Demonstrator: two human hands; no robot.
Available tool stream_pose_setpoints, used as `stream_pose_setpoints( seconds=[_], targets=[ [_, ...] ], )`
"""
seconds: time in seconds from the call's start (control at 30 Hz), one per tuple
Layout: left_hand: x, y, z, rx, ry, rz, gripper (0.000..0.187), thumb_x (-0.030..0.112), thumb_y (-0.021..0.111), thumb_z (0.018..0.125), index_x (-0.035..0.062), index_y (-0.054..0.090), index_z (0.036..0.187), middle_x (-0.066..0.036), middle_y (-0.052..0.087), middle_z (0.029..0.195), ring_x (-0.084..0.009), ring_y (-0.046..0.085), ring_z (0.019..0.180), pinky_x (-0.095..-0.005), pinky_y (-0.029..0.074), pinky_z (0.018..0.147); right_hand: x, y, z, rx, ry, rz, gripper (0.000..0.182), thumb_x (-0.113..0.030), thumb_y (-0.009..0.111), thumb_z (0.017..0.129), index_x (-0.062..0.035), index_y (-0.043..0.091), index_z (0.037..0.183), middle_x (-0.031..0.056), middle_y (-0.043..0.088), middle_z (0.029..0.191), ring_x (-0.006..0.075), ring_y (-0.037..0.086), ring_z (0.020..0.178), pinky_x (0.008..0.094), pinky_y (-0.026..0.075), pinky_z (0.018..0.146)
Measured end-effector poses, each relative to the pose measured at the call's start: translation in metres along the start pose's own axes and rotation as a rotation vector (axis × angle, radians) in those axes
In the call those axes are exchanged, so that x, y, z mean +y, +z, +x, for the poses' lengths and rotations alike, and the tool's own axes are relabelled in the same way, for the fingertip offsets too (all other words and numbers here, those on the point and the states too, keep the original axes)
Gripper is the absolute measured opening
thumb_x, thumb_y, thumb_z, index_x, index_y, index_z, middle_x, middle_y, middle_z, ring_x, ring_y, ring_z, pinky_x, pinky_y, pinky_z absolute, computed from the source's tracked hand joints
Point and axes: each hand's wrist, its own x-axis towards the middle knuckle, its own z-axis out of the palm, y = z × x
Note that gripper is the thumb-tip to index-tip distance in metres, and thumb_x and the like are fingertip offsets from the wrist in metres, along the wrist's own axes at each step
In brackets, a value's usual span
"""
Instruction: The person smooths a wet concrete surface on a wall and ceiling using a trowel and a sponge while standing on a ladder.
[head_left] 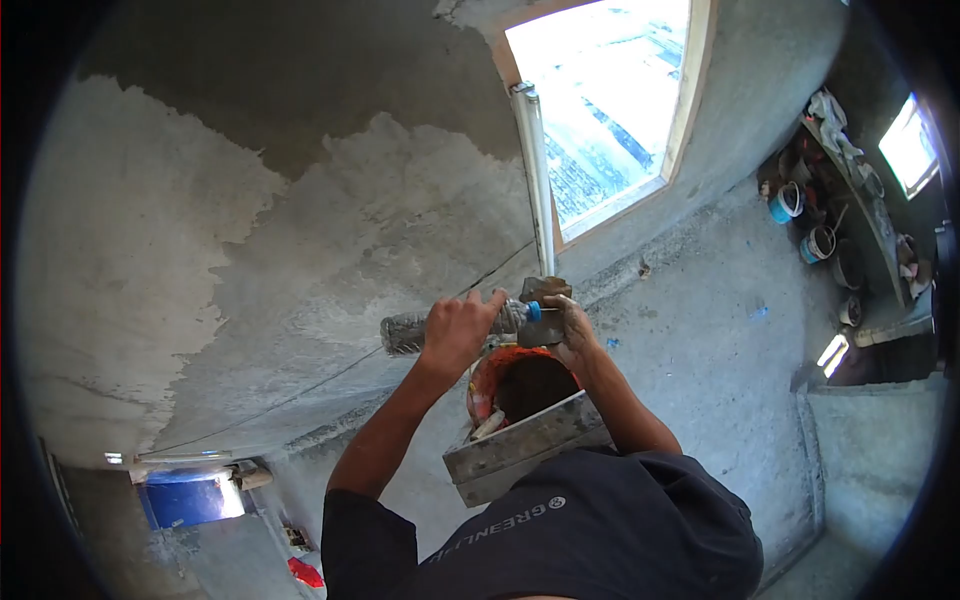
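My left hand (458, 328) is wrapped around a clear plastic bottle (405, 334) that lies nearly sideways, its blue cap end pointing right. Just past the cap, my right hand (574, 328) grips a flat, grey, mortar-smeared piece (541, 291); its exact kind is hard to make out, since the fingers cover part of it. The cap end lies in front of this piece. Below both hands stands a bucket (478, 385) with an orange-red inside and a dark interior. A pale handle (488, 425) sticks up at its near left rim.
A long grey board (520, 446) lies between my body and the bucket. Ahead is a partly wet, plastered wall (330, 230) with a bright window (610, 100) and a white upright strip (538, 180). Several buckets (787, 203) stand by a shelf at the right.
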Motion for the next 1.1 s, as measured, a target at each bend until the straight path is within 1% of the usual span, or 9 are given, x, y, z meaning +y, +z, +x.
stream_pose_setpoints(
  seconds=[0.23, 0.53, 0.6, 0.73, 0.77, 0.83, 0.87, 0.93, 1.1],
  targets=[
    [0.006, -0.003, 0.011, -0.003, -0.009, 0.049, 0.039, 0.005, 0.057, 0.083, 0.0164, 0.059, 0.12, -0.01, 0.062, 0.078, -0.0274, 0.068, 0.067, -0.039, 0.053, 0.06, -0.021, -0.024, -0.014, -0.03, -0.016, -0.011, 0.032, -0.015, 0.05, 0.088, 0.0036, 0.053, 0.115, 0.0191, 0.065, 0.095, 0.0375, 0.067, 0.075, 0.0468, 0.06, 0.07],
    [0.011, -0.002, 0.021, 0.007, 0.008, -0.028, 0.045, 0.008, 0.063, 0.08, 0.0169, 0.058, 0.124, -0.011, 0.062, 0.082, -0.0294, 0.068, 0.072, -0.0413, 0.054, 0.063, -0.042, -0.046, -0.009, 0.142, -0.244, -0.124, 0.025, -0.011, 0.06, 0.088, 0.001, 0.059, 0.11, 0.0141, 0.068, 0.098, 0.0253, 0.068, 0.083, 0.0389, 0.057, 0.073],
    [0.006, 0.002, 0.025, 0.053, -0.057, -0.242, 0.05, 0.015, 0.071, 0.077, 0.0167, 0.055, 0.124, -0.012, 0.064, 0.088, -0.0336, 0.067, 0.077, -0.0445, 0.054, 0.066, -0.052, -0.071, 0.009, 0.048, -0.331, -0.17, 0.027, -0.007, 0.068, 0.085, -0.001, 0.059, 0.11, 0.0097, 0.066, 0.099, 0.0241, 0.067, 0.081, 0.0379, 0.057, 0.078],
    [-0.001, 0.015, 0.029, 0.172, -0.221, -0.545, 0.056, 0.023, 0.077, 0.074, 0.018, 0.048, 0.122, -0.015, 0.067, 0.099, -0.0391, 0.066, 0.085, -0.0477, 0.053, 0.071, -0.125, -0.114, 0.015, -0.174, -0.512, -0.206, 0.04, -0.004, 0.061, 0.09, -0.0087, 0.05, 0.129, 0.0062, 0.062, 0.117, 0.0219, 0.062, 0.106, 0.0394, 0.054, 0.091],
    [-0.002, 0.022, 0.027, 0.18, -0.236, -0.546, 0.056, 0.023, 0.077, 0.074, 0.018, 0.048, 0.122, -0.015, 0.067, 0.099, -0.0391, 0.066, 0.085, -0.0477, 0.053, 0.071, -0.141, -0.136, 0.026, -0.057, -0.639, -0.254, 0.037, -0.003, 0.059, 0.092, -0.0071, 0.054, 0.128, 0.0075, 0.062, 0.121, 0.0215, 0.06, 0.11, 0.0372, 0.051, 0.093],
    [-0.007, 0.033, 0.023, 0.421, -0.294, -0.72, 0.054, 0.024, 0.078, 0.075, 0.0161, 0.05, 0.121, -0.015, 0.067, 0.096, -0.0359, 0.067, 0.086, -0.0457, 0.053, 0.073, -0.168, -0.219, 0.064, 0.665, -0.797, -1.206, 0.034, -0.009, 0.061, 0.09, -0.0021, 0.061, 0.124, 0.0098, 0.065, 0.121, 0.0232, 0.066, 0.097, 0.0328, 0.05, 0.087],
    [-0.011, 0.039, 0.022, 0.438, -0.301, -0.718, 0.054, 0.024, 0.078, 0.075, 0.0161, 0.05, 0.121, -0.015, 0.067, 0.096, -0.0359, 0.067, 0.086, -0.0457, 0.053, 0.073, -0.176, -0.239, 0.073, 1.067, -0.465, -1.336, 0.033, -0.01, 0.062, 0.089, -0.0013, 0.062, 0.12, 0.0092, 0.068, 0.112, 0.0244, 0.067, 0.09, 0.0363, 0.053, 0.082],
    [-0.018, 0.055, 0.013, 0.645, -0.424, -0.917, 0.051, 0.022, 0.08, 0.076, 0.0107, 0.05, 0.116, -0.015, 0.066, 0.101, -0.0322, 0.068, 0.09, -0.0415, 0.053, 0.074, -0.168, -0.283, 0.093, 0.714, -0.517, -0.539, 0.027, -0.008, 0.062, 0.088, -0.0028, 0.062, 0.115, 0.0078, 0.067, 0.103, 0.0254, 0.067, 0.088, 0.0401, 0.055, 0.077],
    [-0.029, 0.137, -0.005, 0.826, -0.814, -1.238, 0.05, 0.024, 0.08, 0.078, 0.0046, 0.05, 0.113, -0.01, 0.064, 0.095, -0.0211, 0.064, 0.084, -0.0349, 0.052, 0.076, -0.134, -0.222, 0.124, 0.302, -0.347, -0.272, 0.029, -0.007, 0.068, 0.085, -0.0066, 0.061, 0.114, 0.0077, 0.065, 0.103, 0.0227, 0.066, 0.085, 0.0411, 0.057, 0.073]
  ],
)
